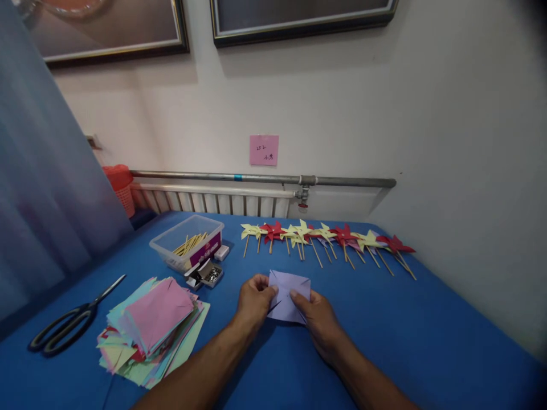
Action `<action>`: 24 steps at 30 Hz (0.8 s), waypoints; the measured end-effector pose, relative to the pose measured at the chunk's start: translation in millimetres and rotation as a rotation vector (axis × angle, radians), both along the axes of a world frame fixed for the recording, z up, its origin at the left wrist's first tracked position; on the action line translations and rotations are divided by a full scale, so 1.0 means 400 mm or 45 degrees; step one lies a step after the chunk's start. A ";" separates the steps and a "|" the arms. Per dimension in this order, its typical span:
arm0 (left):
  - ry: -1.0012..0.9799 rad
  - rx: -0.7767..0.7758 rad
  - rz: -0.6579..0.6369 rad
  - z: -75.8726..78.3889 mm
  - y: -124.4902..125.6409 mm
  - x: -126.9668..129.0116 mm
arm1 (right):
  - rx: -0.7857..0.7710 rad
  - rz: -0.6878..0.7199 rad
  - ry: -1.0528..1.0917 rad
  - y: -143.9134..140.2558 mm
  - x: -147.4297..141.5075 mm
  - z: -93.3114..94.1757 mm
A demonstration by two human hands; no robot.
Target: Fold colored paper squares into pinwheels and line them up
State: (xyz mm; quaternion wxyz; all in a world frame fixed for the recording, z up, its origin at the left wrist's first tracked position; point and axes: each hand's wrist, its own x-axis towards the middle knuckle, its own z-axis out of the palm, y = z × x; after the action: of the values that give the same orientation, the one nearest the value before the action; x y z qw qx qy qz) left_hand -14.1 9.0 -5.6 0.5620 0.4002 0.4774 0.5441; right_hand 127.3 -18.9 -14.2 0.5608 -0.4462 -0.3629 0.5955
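Left hand (255, 299): grip pinched on the left edge of a lilac paper square (287, 296), thumb on top. Right hand (318, 319): grip closed on the square's lower right part, fingertips pressing its middle. Paper lies on the blue counter (427, 330), centre, slits visible at corners. Left of it: stack of coloured paper (154, 327), scissors (64, 327). Behind: row of pinwheels (325, 236), clear box of sticks (188, 242).

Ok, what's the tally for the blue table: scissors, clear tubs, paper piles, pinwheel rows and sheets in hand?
scissors: 1
clear tub: 1
paper pile: 1
pinwheel row: 1
lilac sheet, pinched by the left hand and the right hand: 1
Total: 5
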 end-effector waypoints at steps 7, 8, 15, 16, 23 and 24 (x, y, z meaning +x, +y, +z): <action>0.248 0.198 0.027 -0.009 -0.002 0.000 | -0.026 0.021 0.004 -0.001 -0.003 0.014; 0.292 0.218 0.021 -0.009 -0.003 0.000 | -0.028 0.026 0.006 -0.001 -0.004 0.018; 0.888 0.639 0.146 -0.002 -0.019 -0.015 | -0.015 0.029 -0.003 0.006 -0.008 0.014; 0.962 0.728 0.157 0.000 -0.023 -0.017 | -0.010 0.030 -0.002 0.007 -0.007 0.013; 1.111 0.993 0.076 0.011 -0.039 -0.015 | 0.000 0.009 -0.003 0.010 -0.002 0.004; 1.082 0.945 0.068 0.010 -0.037 -0.013 | 0.000 -0.001 -0.007 0.010 -0.002 0.002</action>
State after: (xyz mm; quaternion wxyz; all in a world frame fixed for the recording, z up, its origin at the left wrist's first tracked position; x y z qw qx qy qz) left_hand -19.3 -5.8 -1.5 0.1278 0.7427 0.4482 0.4807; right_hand 126.6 -14.8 -13.4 0.5601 -0.4481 -0.3643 0.5940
